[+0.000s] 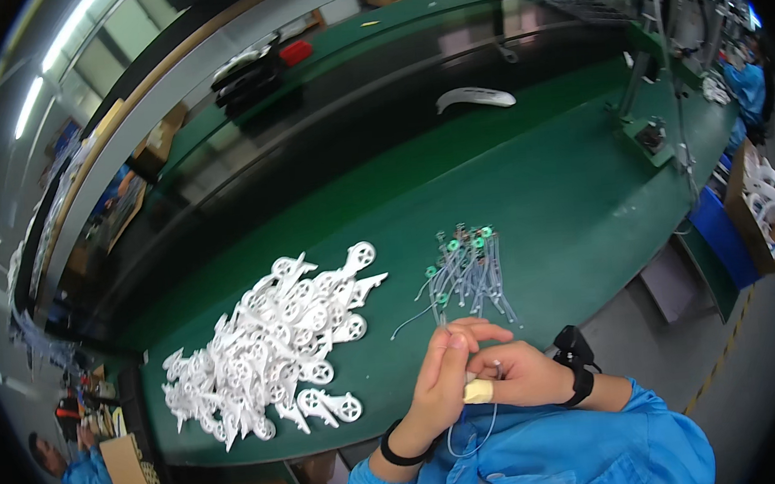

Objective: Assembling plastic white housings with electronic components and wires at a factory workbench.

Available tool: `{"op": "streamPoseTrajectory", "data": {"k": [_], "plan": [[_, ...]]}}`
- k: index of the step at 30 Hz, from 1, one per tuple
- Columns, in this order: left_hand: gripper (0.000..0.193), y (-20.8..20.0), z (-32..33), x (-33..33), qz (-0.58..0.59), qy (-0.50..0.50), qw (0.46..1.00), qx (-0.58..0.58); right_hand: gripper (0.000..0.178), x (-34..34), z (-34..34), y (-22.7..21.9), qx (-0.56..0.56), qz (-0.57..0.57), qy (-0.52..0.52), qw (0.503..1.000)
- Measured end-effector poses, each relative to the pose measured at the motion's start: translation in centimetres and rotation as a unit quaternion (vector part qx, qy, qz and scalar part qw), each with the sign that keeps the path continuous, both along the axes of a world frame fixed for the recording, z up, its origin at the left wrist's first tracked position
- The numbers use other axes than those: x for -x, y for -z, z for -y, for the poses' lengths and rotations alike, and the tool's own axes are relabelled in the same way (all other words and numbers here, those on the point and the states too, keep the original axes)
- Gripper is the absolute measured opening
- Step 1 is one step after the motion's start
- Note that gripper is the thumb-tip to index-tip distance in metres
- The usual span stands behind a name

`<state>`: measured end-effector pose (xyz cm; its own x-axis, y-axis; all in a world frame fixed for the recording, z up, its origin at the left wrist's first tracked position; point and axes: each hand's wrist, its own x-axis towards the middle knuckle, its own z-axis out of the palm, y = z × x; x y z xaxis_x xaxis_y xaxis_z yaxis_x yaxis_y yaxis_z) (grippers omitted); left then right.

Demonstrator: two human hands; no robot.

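Observation:
My left hand (441,371) and my right hand (523,373) meet at the near edge of the bench, fingers closed. A thin pale cable (495,423) loops between them and hangs down in front of my blue jacket; its ends are hidden in the fingers. A pale yellow wrap or piece (477,390) sits at the fingers of the right hand; which it is, I cannot tell. Just beyond the fingertips lies a bunch of grey cables with small green round parts (468,272). Left of my hands spreads a heap of white plastic parts with spoked round ends (272,342).
The green bench (566,192) carries a curved white part (474,98) farther back. A green press-like fixture (650,135) stands at the right, above a blue bin (719,234) and a carton of white rings (770,212). Co-workers in blue sit at far left and far right.

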<state>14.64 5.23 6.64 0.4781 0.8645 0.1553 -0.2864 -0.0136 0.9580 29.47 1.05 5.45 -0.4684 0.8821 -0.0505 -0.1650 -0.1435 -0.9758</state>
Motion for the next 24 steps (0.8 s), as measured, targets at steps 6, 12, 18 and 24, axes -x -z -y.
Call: {"op": "streamPoseTrajectory", "data": {"k": [6,12,18,24], "plan": [[0.022,0.2,0.2,0.0,0.049,0.061,0.988,0.130,0.017,0.6,-1.2,2.3,0.011,-0.088,-0.025,0.996],[0.024,2.3,-0.3,-0.8,0.018,0.064,0.990,0.122,0.016,-0.4,-0.6,2.8,0.093,-0.116,-0.025,0.989],[0.022,3.1,-0.3,-0.8,0.046,0.113,0.965,0.234,0.020,-5.3,-2.1,3.8,-0.041,-0.072,0.046,0.995],[0.027,4.3,0.7,3.1,-0.024,0.080,0.964,0.254,0.026,-22.2,-10.0,0.8,-0.079,0.527,0.287,0.796]]}}
